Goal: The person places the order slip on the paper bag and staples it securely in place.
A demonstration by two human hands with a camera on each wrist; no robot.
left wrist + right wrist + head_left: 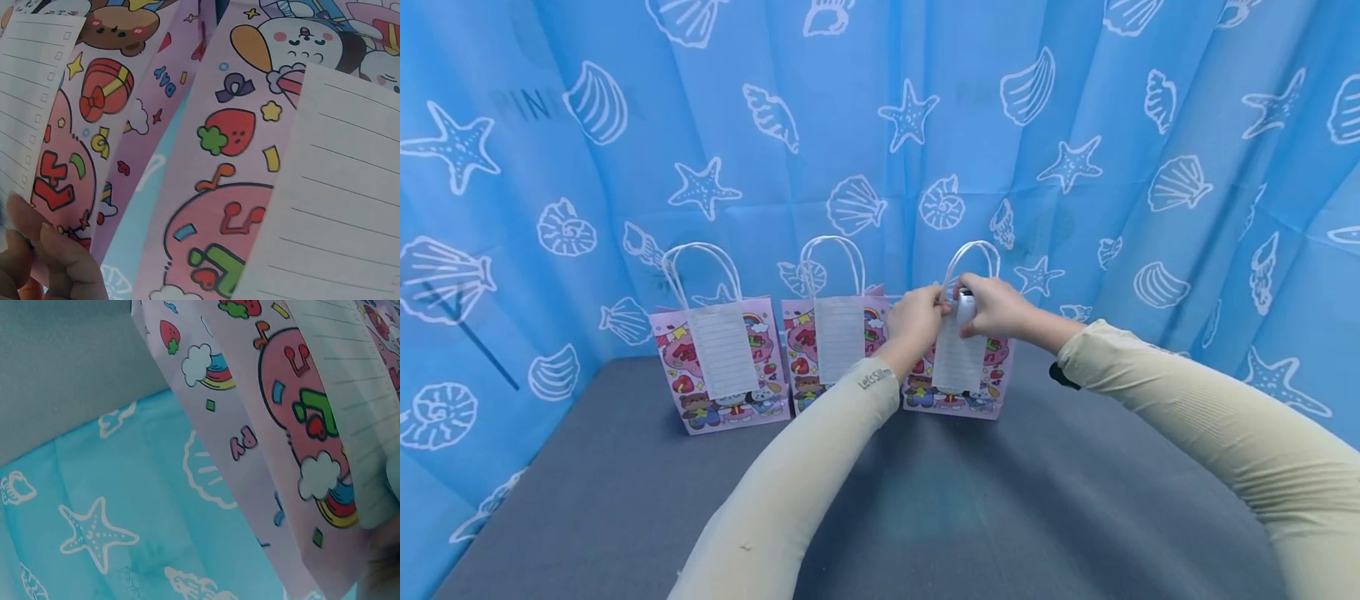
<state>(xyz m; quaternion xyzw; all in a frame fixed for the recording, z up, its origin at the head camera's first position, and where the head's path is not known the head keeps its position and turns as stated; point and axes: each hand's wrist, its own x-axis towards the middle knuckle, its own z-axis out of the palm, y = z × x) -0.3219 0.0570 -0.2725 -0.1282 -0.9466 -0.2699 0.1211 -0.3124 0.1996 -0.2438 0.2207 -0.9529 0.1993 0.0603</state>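
My left hand (916, 321) pinches the top left corner of a lined paper sheet (958, 367) at the rim of the rightmost pink cartoon paper bag (917, 392). In the left wrist view, the left fingers (62, 259) are bent together at that sheet's corner. Beside it, my right hand (1000, 308) grips a small white object with a dark top (967, 307) at the sheet's upper edge. Its exact kind is hard to tell. At the right wrist view's edge, only part of the white object (394, 475) shows; most of the right hand is out of frame.
Two matching bags stand to the left: the middle bag (801, 367) and the left bag (767, 367), each with a lined sheet on its front and upright white handles. A grey tabletop (587, 500) lies beneath. Behind hangs a blue shell-print curtain (865, 125).
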